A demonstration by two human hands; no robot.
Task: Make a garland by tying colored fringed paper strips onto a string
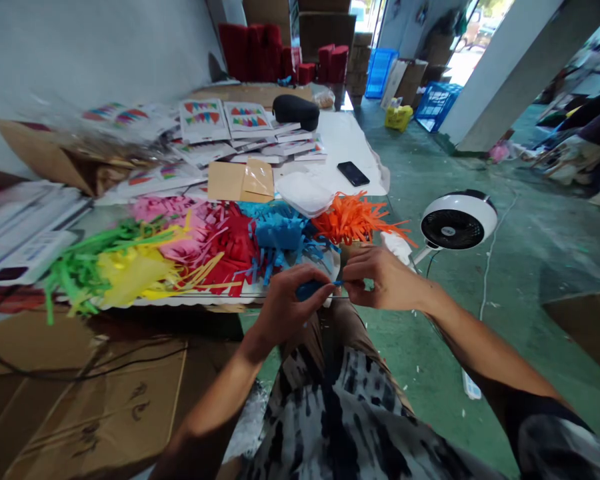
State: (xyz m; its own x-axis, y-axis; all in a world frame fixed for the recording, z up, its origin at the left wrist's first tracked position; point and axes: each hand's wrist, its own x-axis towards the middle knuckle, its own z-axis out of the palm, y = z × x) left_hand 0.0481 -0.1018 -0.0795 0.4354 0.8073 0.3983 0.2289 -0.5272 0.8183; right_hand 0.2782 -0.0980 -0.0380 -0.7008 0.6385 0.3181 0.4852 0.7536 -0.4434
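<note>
Over my lap, at the table's front edge, my left hand (pixel 295 297) is closed around a piece of blue tissue paper (pixel 307 289). Close to its right, my right hand (pixel 380 277) pinches the narrow blue end that sticks out of the left hand's fingers. Just beyond my hands lie fringed paper bunches: a blue one (pixel 280 230), an orange one (pixel 355 219) and a red one (pixel 233 243). Pink (pixel 185 230), yellow (pixel 135 273) and green (pixel 83 263) fringed paper lies further left.
Behind the paper are printed packets (pixel 205 120), a brown card (pixel 227 181), a black case (pixel 296 112) and a phone (pixel 353 174). A white fan (pixel 457 220) stands right of the table. Cardboard (pixel 125 400) lies low at the left.
</note>
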